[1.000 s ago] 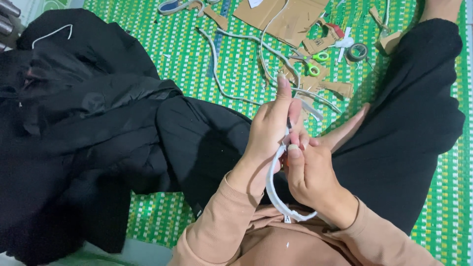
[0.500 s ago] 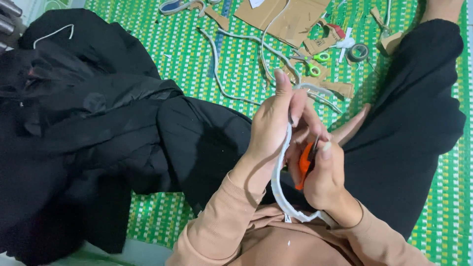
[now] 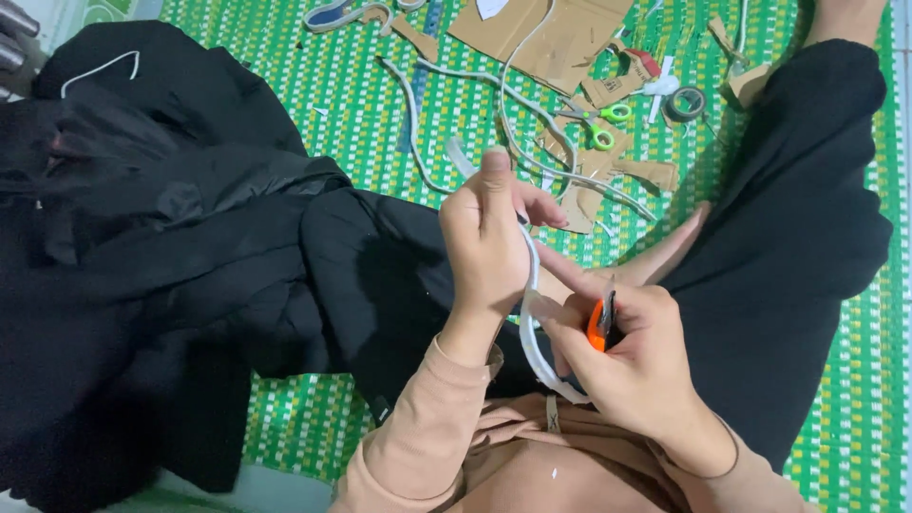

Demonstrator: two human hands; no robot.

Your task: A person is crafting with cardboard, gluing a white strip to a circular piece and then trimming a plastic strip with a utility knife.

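Note:
My left hand [image 3: 486, 237] grips the upper part of a curved white strip [image 3: 529, 328] that bends down toward my lap. My right hand [image 3: 632, 366] holds an orange utility knife [image 3: 598, 323] and its forefinger presses on the strip just below the left hand. Both hands work over my crossed legs in black trousers [image 3: 798, 228]. The strip's lower end disappears behind my right hand.
I sit on a green and white woven mat [image 3: 323, 104]. Black clothing [image 3: 142, 247] is piled at the left. Ahead lie cardboard pieces [image 3: 551, 33], loose white strips [image 3: 541, 142], green-handled scissors [image 3: 594, 123] and a tape roll [image 3: 684, 103].
My right hand shifted lower along the white strip, and the orange knife in it came into sight. The left hand stayed clasped on the strip's upper part.

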